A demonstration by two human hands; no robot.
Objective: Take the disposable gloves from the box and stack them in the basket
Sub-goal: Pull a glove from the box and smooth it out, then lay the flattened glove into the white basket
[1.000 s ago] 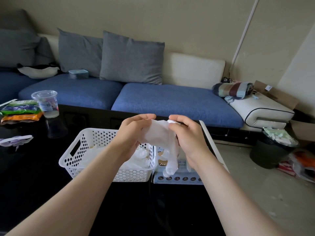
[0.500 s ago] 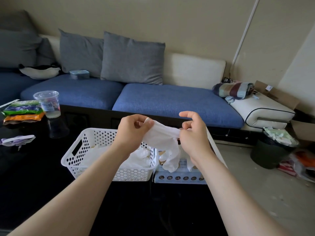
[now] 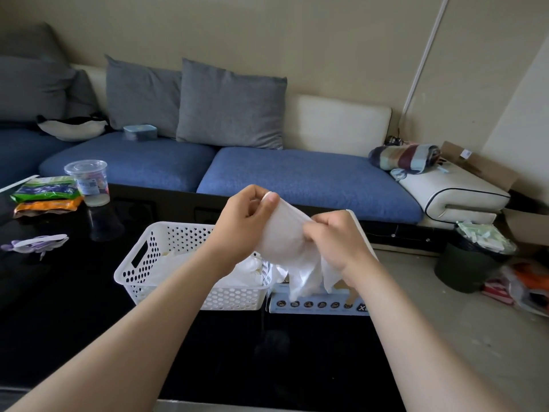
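Observation:
A white translucent disposable glove [image 3: 285, 242] hangs between my two hands above the black table. My left hand [image 3: 243, 221] pinches its cuff at the upper left. My right hand [image 3: 335, 236] grips the glove's right side, and the glove's fingers dangle below. Under them stands the glove box [image 3: 320, 301], blue and white, partly hidden by the glove and my right wrist. To its left sits the white perforated basket [image 3: 142, 263] with several white gloves [image 3: 249, 269] inside.
The black table [image 3: 59, 307] also holds a clear plastic cup [image 3: 87, 181], snack packets [image 3: 44, 194] and a small purple-white item [image 3: 35, 243] at the left. A blue sofa [image 3: 297, 176] lies behind. A dark waste bin [image 3: 472, 263] stands on the floor at right.
My hands have spread the glove apart: the left hand rose with the cuff, and the right hand closed on the glove's right side.

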